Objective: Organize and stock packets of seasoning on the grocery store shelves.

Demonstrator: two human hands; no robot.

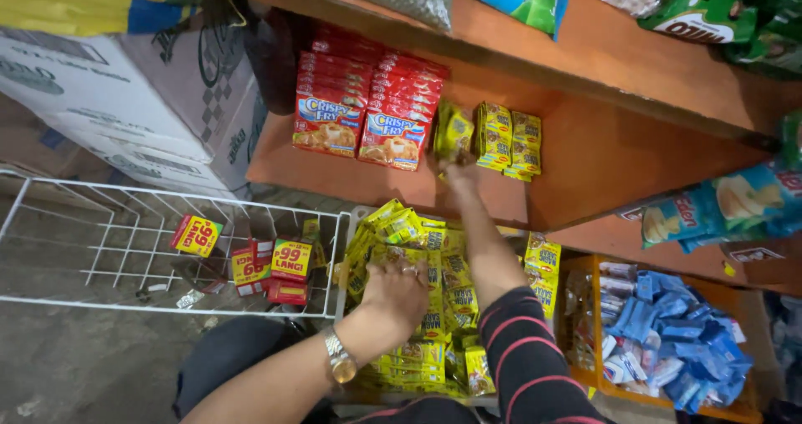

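Note:
My right hand [458, 176] reaches up to the orange wooden shelf [585, 165] and grips a small bunch of yellow sachets [454, 133], held against the shelf beside a neat stack of the same yellow sachets [510, 140]. My left hand [397, 294], with a metal watch on its wrist, lies with curled fingers on a heap of yellow sachets [443, 248] in a bin below the shelf, closing on some of them. Rows of red flat packs [368, 98] stand on the shelf to the left of my right hand.
A white wire rack [125, 223] at the left holds small red-and-yellow boxes [267, 265]. Cardboard boxes [109, 98] stand behind it. An orange crate of blue packets [668, 332] sits at the right, with snack bags [735, 203] above it and more goods on the top shelf.

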